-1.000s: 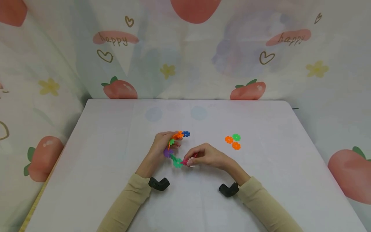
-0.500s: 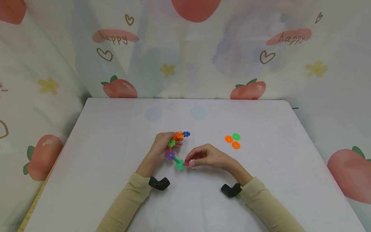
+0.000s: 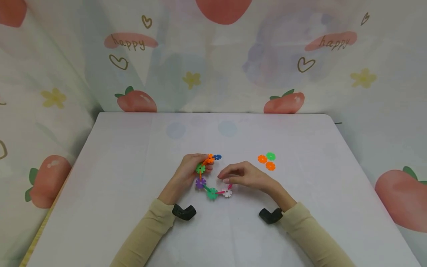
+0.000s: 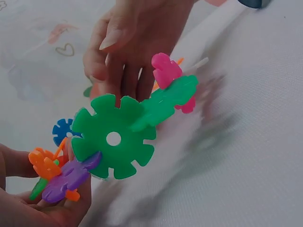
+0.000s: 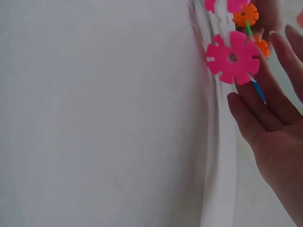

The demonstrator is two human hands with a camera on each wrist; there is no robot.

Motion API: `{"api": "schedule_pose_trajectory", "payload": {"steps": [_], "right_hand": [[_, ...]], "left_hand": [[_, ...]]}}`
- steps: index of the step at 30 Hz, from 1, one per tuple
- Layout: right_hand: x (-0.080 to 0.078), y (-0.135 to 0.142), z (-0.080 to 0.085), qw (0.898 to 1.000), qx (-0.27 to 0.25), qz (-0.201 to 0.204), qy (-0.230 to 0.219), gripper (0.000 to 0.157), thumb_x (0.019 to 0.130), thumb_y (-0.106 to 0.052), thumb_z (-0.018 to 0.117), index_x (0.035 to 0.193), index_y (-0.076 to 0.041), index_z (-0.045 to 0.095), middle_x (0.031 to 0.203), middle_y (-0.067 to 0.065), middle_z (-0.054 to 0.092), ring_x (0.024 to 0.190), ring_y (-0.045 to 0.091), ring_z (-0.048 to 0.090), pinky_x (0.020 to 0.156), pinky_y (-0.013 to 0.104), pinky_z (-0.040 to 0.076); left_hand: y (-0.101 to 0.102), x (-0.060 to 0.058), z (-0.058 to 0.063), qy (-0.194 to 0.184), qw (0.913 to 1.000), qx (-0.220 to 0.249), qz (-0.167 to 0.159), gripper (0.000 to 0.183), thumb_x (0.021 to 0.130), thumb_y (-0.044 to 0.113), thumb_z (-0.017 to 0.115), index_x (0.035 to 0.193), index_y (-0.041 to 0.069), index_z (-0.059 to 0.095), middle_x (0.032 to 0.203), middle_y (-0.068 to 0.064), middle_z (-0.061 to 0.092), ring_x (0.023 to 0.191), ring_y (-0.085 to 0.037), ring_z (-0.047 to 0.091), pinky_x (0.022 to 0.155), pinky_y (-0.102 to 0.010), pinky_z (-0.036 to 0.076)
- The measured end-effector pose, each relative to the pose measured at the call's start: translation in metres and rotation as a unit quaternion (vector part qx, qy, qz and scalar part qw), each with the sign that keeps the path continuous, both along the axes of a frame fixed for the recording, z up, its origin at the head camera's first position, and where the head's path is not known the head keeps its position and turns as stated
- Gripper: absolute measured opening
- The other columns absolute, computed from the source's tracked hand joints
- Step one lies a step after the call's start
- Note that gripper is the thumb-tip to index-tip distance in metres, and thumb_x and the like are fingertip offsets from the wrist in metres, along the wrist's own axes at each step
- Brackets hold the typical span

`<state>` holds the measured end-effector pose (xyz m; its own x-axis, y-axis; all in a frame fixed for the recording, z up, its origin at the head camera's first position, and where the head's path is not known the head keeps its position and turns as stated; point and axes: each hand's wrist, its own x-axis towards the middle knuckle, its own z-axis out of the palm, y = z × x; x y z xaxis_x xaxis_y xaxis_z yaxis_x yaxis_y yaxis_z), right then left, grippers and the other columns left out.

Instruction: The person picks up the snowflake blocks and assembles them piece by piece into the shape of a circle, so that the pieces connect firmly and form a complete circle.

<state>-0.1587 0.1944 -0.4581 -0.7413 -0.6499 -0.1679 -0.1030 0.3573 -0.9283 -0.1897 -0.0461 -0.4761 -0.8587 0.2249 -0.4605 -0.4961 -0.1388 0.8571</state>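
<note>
A curved chain of slotted plastic snowflake discs hangs from my left hand [image 3: 186, 170], which grips it near the orange disc [image 3: 209, 159] by the blue end disc [image 3: 217, 157]. Below come a light green disc [image 3: 200, 169], a purple disc [image 3: 201, 183], green ones and a white disc [image 3: 227, 193]. In the left wrist view a large green disc [image 4: 94, 125] faces the camera, joined to the purple one. My right hand [image 3: 248, 175] has its fingers loosely extended beside the chain's pink end disc [image 5: 244, 66], with nothing pinched between thumb and forefinger.
Two orange loose discs [image 3: 262, 159] and a green loose disc [image 3: 271, 156] lie together on the white table [image 3: 300, 148], right of the hands. Black curved pieces [image 3: 271, 216] sit at both cuffs. A printed curtain [image 3: 230, 74] stands behind the table's far edge.
My right thumb and fingers have let go of the chain's pink and white end and opened, drawing slightly right. The chain has shifted a little rightward and its white disc now shows.
</note>
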Motion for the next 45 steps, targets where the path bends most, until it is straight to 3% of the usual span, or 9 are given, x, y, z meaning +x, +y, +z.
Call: {"api": "schedule_pose_trajectory", "payload": {"steps": [5,10,20,28,36,41,45], "right_hand": [[-0.003,0.014,0.007,0.998,0.016,-0.058,0.020,0.022,0.100,-0.020,0.069,0.118,-0.011,0.076,0.119,0.009,0.075,0.112,0.021,0.069,0.095,0.025,0.057],[-0.008,0.032,0.012,0.989,0.056,-0.129,0.047,0.017,0.099,-0.024,0.071,0.112,-0.016,0.078,0.114,0.007,0.076,0.106,0.021,0.069,0.091,0.024,0.057],[-0.015,0.077,0.021,0.965,0.139,-0.196,0.102,0.023,0.098,-0.026,0.071,0.115,-0.010,0.077,0.111,0.004,0.075,0.102,0.020,0.067,0.084,0.024,0.055],[-0.017,0.095,0.012,0.942,0.210,-0.216,0.150,0.020,0.096,-0.013,0.072,0.114,-0.005,0.075,0.105,0.010,0.076,0.093,0.023,0.071,0.076,0.024,0.055],[-0.027,0.089,0.002,0.918,0.279,-0.208,0.191,0.031,0.090,-0.013,0.078,0.112,0.006,0.071,0.100,0.018,0.068,0.089,0.030,0.062,0.079,0.037,0.053],[-0.029,0.085,0.005,0.917,0.289,-0.205,0.184,0.031,0.090,-0.012,0.077,0.111,0.006,0.065,0.105,0.021,0.066,0.094,0.033,0.060,0.085,0.045,0.053],[-0.030,0.082,0.005,0.925,0.266,-0.212,0.171,0.031,0.089,-0.010,0.079,0.111,0.004,0.062,0.103,0.020,0.070,0.089,0.029,0.064,0.079,0.036,0.055]], "left_hand": [[-0.002,0.000,-0.001,0.002,0.9999,0.007,-0.009,0.034,0.105,0.014,0.057,0.129,-0.010,0.062,0.097,-0.014,0.072,0.074,-0.015,0.072,0.075,-0.026,0.063],[-0.004,0.001,-0.002,-0.008,0.9996,0.017,-0.020,0.035,0.105,0.012,0.056,0.131,-0.011,0.061,0.101,-0.015,0.072,0.077,-0.015,0.072,0.075,-0.027,0.063],[-0.009,0.003,-0.003,0.006,0.9988,0.035,-0.033,0.029,0.104,0.010,0.058,0.122,-0.012,0.064,0.090,-0.011,0.072,0.073,-0.016,0.071,0.076,-0.028,0.063],[-0.009,0.002,-0.001,0.012,0.9986,0.031,-0.040,0.032,0.104,0.010,0.056,0.125,-0.012,0.063,0.093,-0.012,0.071,0.075,-0.016,0.071,0.077,-0.029,0.063],[-0.007,0.001,-0.002,0.001,0.9990,0.026,-0.037,0.034,0.105,0.011,0.055,0.130,-0.012,0.062,0.095,-0.014,0.072,0.075,-0.014,0.072,0.073,-0.026,0.063],[-0.005,-0.001,-0.001,0.000,0.9990,0.022,-0.038,0.034,0.104,0.011,0.057,0.130,-0.011,0.063,0.095,-0.014,0.072,0.076,-0.015,0.072,0.075,-0.027,0.063],[-0.003,-0.001,-0.001,-0.001,0.9990,0.017,-0.042,0.034,0.104,0.011,0.058,0.129,-0.011,0.063,0.095,-0.014,0.073,0.076,-0.015,0.072,0.075,-0.028,0.063]]}}
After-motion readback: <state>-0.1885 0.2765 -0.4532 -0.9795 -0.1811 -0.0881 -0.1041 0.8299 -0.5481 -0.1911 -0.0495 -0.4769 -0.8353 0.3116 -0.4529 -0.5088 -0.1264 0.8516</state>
